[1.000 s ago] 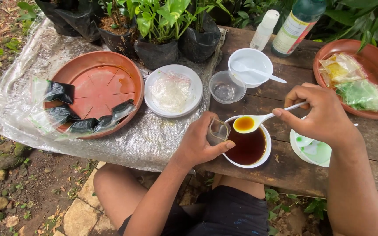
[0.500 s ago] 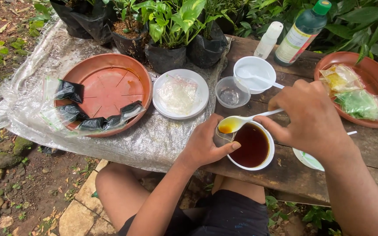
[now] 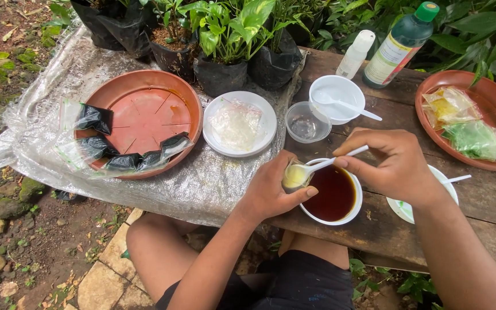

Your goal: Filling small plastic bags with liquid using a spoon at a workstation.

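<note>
My left hand (image 3: 271,192) grips a small clear cup (image 3: 294,174) at the left rim of a white bowl (image 3: 348,217) of dark brown liquid. My right hand (image 3: 394,166) pinches the handle of a white plastic spoon (image 3: 322,165) whose bowl is tipped over the small cup, with yellowish liquid in it. The bowl sits at the near edge of a wooden table (image 3: 489,206), between my two hands.
A terracotta saucer (image 3: 144,115) with black-filled clear bags lies on a plastic sheet (image 3: 202,183) at left. Beyond are a white plate (image 3: 259,140), an empty clear cup (image 3: 305,121), a white bowl with spoon (image 3: 337,95), two bottles (image 3: 400,43), potted plants (image 3: 225,51), and a saucer of coloured bags (image 3: 472,123).
My right hand brought the filled spoon leftward from above the bowl to the small cup in my left hand and tipped it there. My left hand kept hold of the cup.
</note>
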